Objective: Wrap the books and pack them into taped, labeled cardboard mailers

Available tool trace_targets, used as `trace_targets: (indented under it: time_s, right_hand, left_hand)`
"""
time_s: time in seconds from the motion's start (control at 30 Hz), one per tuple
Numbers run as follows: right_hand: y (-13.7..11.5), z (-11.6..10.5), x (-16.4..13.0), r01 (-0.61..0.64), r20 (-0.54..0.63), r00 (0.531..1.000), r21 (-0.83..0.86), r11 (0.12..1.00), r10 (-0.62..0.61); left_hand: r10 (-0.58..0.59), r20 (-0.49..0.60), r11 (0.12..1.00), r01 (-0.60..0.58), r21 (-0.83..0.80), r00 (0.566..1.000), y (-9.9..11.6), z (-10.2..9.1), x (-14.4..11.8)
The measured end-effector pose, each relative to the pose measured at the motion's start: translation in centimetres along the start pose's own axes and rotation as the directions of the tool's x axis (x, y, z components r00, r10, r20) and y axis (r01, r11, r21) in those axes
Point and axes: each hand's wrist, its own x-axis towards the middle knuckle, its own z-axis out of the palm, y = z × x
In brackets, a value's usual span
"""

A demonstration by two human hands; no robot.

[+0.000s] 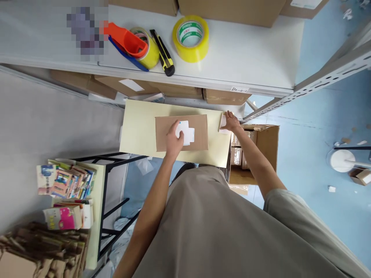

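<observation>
No legible text; shelf-edge tag [239,89] and tape-roll core [190,33] lettering too small.

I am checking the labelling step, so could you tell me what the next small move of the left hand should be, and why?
Probably smooth the white label flat: the left hand already rests on it, on the flat brown carton, while the right hand touches a small piece at the board's edge.

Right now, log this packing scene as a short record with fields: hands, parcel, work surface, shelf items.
left hand: flat on the white label
right hand: on the board's right edge, at a small white slip
parcel: flat brown cardboard piece, label on top
work surface: pale yellow board
shelf items: yellow tape roll, tape dispenser, utility knife
</observation>
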Motion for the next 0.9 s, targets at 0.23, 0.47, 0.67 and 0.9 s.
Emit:
trace_targets:
  time_s: [0.23,0.47,0.67,0.9]
  right_hand:
    - [-0.2,0.4,-1.5,0.122,-0.154,0.981,0.038,0.992,-0.115]
    - [-1.0,0.8,-7.9,0.240,-0.304,0.918,-0.082,0.967,-0.254]
    - [-1.1,3.9,-14.1,0.386,-0.081,0.908,-0.222,0.895,-0.412]
    - [-1.0,5.9,-17.1,0.403,-0.038,0.903,-0.269,0.875,-0.428]
  left_hand:
    - [0.069,0.213,0.998,-0.066,-0.024,0.975,4.4,4.4,-2.4]
    - [0.146,0.376,0.988,-0.152,-0.015,0.915,6.1,9.2,-4.7]
    - [0.166,0.582,0.973,-0.229,0.036,0.796,5.8,16.0,-1.5]
    - [-0.044,0.755,0.961,-0.179,0.211,0.654,4.4,22.9,0.9]
